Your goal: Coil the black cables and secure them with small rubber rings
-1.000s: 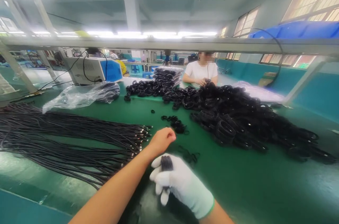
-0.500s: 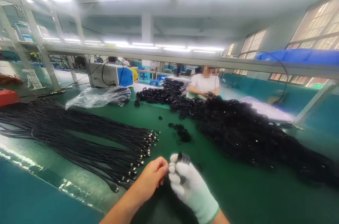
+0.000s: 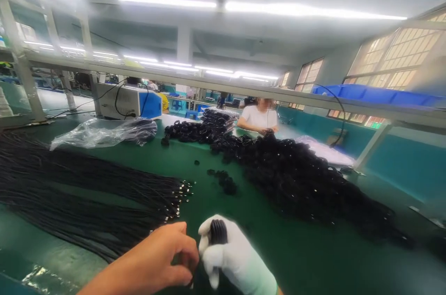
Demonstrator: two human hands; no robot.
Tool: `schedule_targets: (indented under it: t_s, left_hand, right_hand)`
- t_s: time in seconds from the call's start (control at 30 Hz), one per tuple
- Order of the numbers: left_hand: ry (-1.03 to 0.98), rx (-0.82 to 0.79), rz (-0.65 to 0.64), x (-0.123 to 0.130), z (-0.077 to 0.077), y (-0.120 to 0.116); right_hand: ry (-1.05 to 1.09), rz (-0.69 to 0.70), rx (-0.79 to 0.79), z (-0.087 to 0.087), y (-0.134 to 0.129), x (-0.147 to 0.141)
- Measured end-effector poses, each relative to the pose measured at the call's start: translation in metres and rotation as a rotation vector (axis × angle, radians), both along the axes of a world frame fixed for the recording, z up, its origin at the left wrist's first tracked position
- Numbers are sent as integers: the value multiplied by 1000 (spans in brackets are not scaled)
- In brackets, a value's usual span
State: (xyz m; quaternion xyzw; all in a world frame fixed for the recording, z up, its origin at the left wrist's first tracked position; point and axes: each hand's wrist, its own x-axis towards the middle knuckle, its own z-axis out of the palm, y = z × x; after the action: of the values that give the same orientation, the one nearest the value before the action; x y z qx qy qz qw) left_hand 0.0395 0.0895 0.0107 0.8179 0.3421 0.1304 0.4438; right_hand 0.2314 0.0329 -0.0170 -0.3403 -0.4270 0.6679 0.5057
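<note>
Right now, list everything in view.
Straight cables: many, black, table left
Coil heap: one, black, right to back centre
Small pieces: uncounted cluster, black, centre
Clear bag: one, transparent, back left
Machine: one, white and blue, behind bag
Wrapped stack: one, black, back centre
Blue bin: one, blue, shelf right
Shelf: one, grey, above table
Table: one, green, below
Co-worker: one, white top, across
Windows: several, pale, right
Ribbed bundle: one, black, in right hand
Left hand: one, bare, lower centre
Right hand: one, white-gloved, beside left
</note>
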Motion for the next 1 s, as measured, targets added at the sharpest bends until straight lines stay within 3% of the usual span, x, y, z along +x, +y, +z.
schedule_targets:
  t_s: [0.1, 0.37, 0.57, 0.7, 0.8, 0.9, 0.93, 1.0]
  left_hand:
    - [41, 176, -24, 3, 7, 0]
    - [-25, 116, -69, 14, 3, 2]
    - [99, 186, -76, 23, 7, -11]
    - [316, 299, 3, 32, 11, -8]
    - [435, 197, -135, 31, 16, 10]
    - [322, 41, -238, 26, 15, 26]
    - [267, 38, -211, 25, 13, 27]
    - [217, 74, -134, 23, 7, 24]
  right_hand:
    - [-104, -125, -30, 5, -1, 4]
    - [-348, 105, -82, 0, -1, -3]
    - [-586, 25, -84, -18, 1, -8]
    - [-636, -124, 98, -20, -2, -12]
    - [-723, -196, 170, -15, -3, -15]
    - [-752, -289, 185, -6, -4, -12]
    - [-707, -269, 182, -2, -5, -10]
    - [-511, -102, 140, 2, -8, -5]
